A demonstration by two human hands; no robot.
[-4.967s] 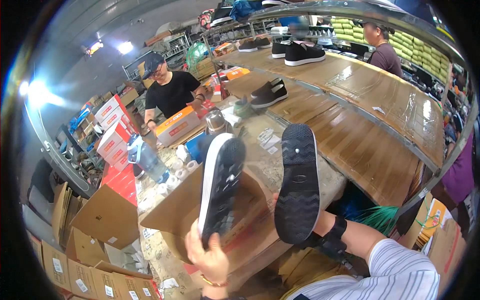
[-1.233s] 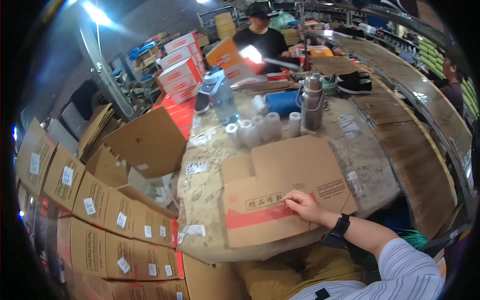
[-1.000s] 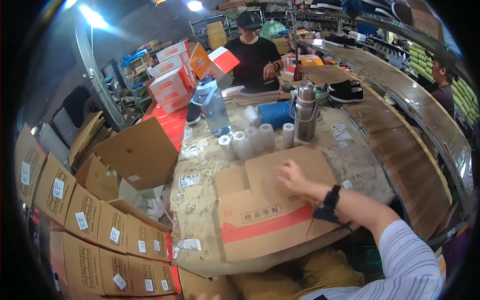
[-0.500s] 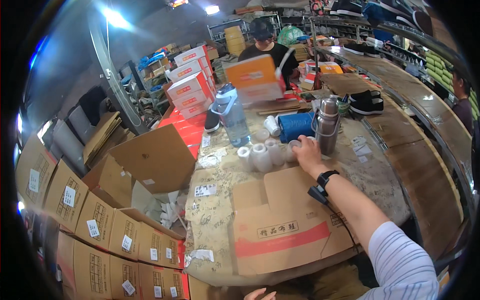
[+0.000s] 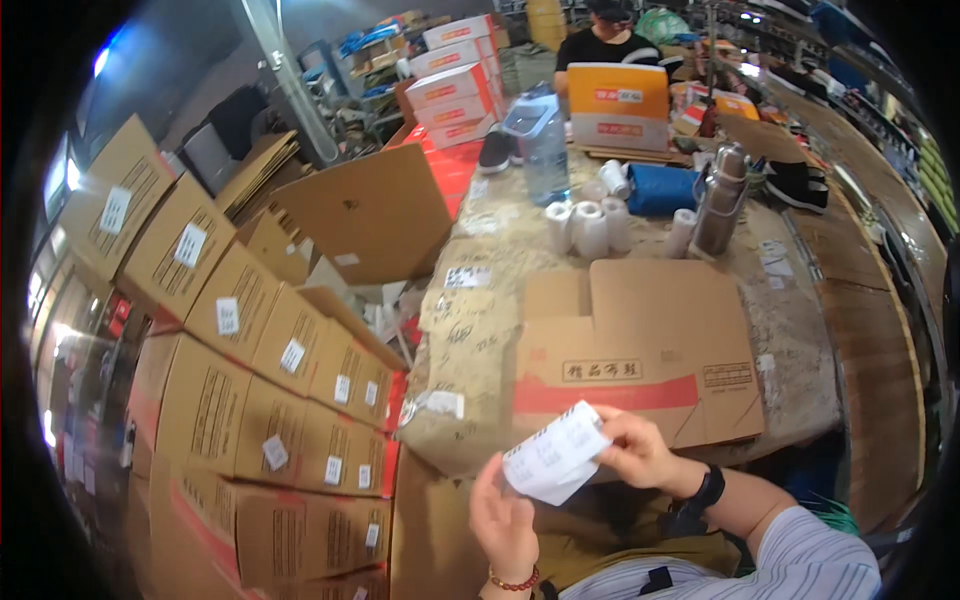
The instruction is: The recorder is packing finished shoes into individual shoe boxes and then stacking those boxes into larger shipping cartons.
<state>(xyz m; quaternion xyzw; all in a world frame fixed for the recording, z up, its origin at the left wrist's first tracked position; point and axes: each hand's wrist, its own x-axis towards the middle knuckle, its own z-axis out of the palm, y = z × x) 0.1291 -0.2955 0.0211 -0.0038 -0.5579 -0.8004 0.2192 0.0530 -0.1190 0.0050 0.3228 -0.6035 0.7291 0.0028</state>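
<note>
My right hand (image 5: pixel 640 450) pinches a white printed paper label (image 5: pixel 556 455) at its right end, just below the table's front edge. My left hand (image 5: pixel 505 520) rises beside the label's lower left corner, fingers apart, touching or nearly touching the paper. Right behind the label a flattened brown cardboard box with a red stripe (image 5: pixel 640 350) lies on the speckled table (image 5: pixel 470 340). A black watch sits on my right wrist and a red bead bracelet on my left.
Label rolls (image 5: pixel 590 225), a steel flask (image 5: pixel 722 200), a water bottle (image 5: pixel 545 150) and a blue roll (image 5: pixel 665 188) stand at the table's far end. A person (image 5: pixel 610 40) holds an orange-white box (image 5: pixel 618 105) there. Stacked labelled cartons (image 5: pixel 250 380) fill the left side.
My right hand has come back from the label rolls at the far end to the table's front edge, now with a white label in it. My left hand has risen to meet it.
</note>
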